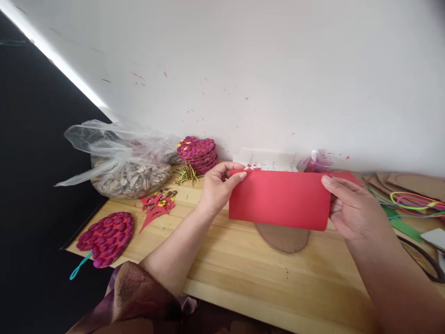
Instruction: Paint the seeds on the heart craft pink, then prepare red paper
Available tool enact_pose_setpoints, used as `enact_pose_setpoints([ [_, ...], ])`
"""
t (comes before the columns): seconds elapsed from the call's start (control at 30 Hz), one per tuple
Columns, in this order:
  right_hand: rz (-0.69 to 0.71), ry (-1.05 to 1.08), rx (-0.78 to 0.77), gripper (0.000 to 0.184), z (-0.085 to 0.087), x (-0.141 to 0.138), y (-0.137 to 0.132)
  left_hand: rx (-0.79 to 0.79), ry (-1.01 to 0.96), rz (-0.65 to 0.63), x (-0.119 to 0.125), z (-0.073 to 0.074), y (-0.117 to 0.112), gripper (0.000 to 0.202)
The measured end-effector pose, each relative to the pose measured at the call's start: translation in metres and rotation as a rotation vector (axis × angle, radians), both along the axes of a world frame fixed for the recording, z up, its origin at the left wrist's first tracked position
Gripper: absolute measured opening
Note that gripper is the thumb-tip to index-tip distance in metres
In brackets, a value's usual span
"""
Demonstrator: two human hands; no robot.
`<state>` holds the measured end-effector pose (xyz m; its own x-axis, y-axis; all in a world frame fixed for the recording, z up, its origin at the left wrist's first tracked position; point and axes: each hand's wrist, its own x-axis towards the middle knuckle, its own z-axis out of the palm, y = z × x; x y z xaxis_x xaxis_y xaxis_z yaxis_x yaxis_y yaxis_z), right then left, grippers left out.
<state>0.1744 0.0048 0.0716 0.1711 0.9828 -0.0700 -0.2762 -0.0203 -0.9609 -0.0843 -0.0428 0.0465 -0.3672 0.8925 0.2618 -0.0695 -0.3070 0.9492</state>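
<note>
A red sheet of paper [280, 199], apparently folded over along its lower edge, is held up between my two hands above the table. My left hand [220, 185] pinches its upper left corner between thumb and fingers. At the upper right corner, my right hand [356, 206] grips it, thumb in front and fingers behind. Below and behind the paper lies a brown cardboard piece [285, 239] with a rounded end; its upper part is hidden. White paper [266, 157] with small red stars shows just past the sheet's top edge.
A plastic bag of shells [135, 176] stands back left, beside a stack of magenta pieces [198, 155]. Red scraps [158, 208] and a magenta heart-like piece [107, 236] with a teal loop lie left. Cardboard [417, 183], colored cords [413, 200] and a black handle [426, 264] are right.
</note>
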Motion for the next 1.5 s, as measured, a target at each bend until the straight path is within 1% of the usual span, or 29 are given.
enact_pose_setpoints([
  [0.1, 0.032, 0.042, -0.010, 0.053, -0.001, 0.004, 0.001, -0.031, 0.073, 0.026, -0.004, -0.002, 0.001, 0.031],
  [0.2, 0.085, -0.033, 0.019, 0.048, 0.001, 0.006, 0.001, -0.015, 0.141, 0.053, -0.006, -0.001, 0.002, 0.029],
  [0.3, 0.064, -0.112, 0.103, 0.041, 0.004, 0.007, 0.000, 0.005, 0.189, 0.097, -0.007, 0.004, 0.000, 0.023],
  [0.37, 0.051, -0.135, 0.156, 0.038, 0.006, 0.010, -0.002, 0.013, 0.200, 0.094, -0.007, 0.010, -0.004, 0.021],
  [0.47, 0.072, -0.210, 0.313, 0.035, 0.006, 0.023, -0.014, 0.056, 0.244, 0.088, -0.005, 0.018, -0.019, 0.020],
  [0.53, 0.117, -0.308, 0.407, 0.029, 0.002, 0.036, -0.030, 0.061, 0.295, 0.074, -0.004, 0.019, -0.037, 0.019],
  [0.57, 0.139, -0.369, 0.426, 0.025, -0.002, 0.043, -0.041, 0.050, 0.304, 0.059, -0.003, 0.017, -0.049, 0.019],
  [0.63, 0.180, -0.504, 0.439, 0.019, -0.011, 0.057, -0.068, 0.050, 0.327, 0.015, -0.001, 0.009, -0.076, 0.018],
  [0.7, 0.199, -0.621, 0.475, 0.013, -0.022, 0.071, -0.096, 0.097, 0.403, -0.026, 0.000, -0.003, -0.107, 0.015],
  [0.77, 0.238, -0.679, 0.522, 0.009, -0.032, 0.083, -0.123, 0.170, 0.557, -0.098, 0.002, -0.013, -0.139, 0.009],
  [0.8, 0.240, -0.708, 0.518, 0.006, -0.036, 0.088, -0.135, 0.200, 0.622, -0.137, 0.003, -0.016, -0.154, 0.013],
  [0.87, 0.256, -0.729, 0.518, 0.003, -0.042, 0.098, -0.156, 0.215, 0.708, -0.173, 0.006, -0.018, -0.180, 0.022],
  [0.9, 0.271, -0.731, 0.525, 0.004, -0.044, 0.102, -0.164, 0.208, 0.721, -0.160, 0.008, -0.016, -0.190, 0.024],
  [1.0, 0.301, -0.727, 0.529, 0.007, -0.049, 0.110, -0.179, 0.198, 0.731, -0.147, 0.013, -0.013, -0.208, 0.026],
  [1.07, 0.301, -0.737, 0.498, 0.004, -0.053, 0.110, -0.181, 0.185, 0.719, -0.139, 0.015, -0.017, -0.208, 0.022],
  [1.13, 0.296, -0.737, 0.432, 0.008, -0.055, 0.104, -0.176, 0.162, 0.682, -0.117, 0.017, -0.025, -0.200, 0.017],
  [1.23, 0.245, -0.666, 0.307, 0.016, -0.054, 0.091, -0.158, 0.115, 0.608, -0.081, 0.019, -0.037, -0.176, 0.010],
  [1.27, 0.205, -0.625, 0.294, 0.018, -0.053, 0.087, -0.151, 0.100, 0.581, -0.075, 0.020, -0.039, -0.167, 0.007],
  [1.3, 0.196, -0.594, 0.270, 0.020, -0.051, 0.083, -0.145, 0.096, 0.551, -0.065, 0.022, -0.039, -0.159, 0.006],
  [1.4, 0.165, -0.563, 0.290, 0.021, -0.048, 0.079, -0.135, 0.071, 0.497, -0.052, 0.024, -0.036, -0.143, 0.009],
  [1.5, 0.207, -0.631, 0.372, 0.019, -0.052, 0.085, -0.139, 0.063, 0.499, -0.056, 0.022, -0.034, -0.147, 0.012],
])
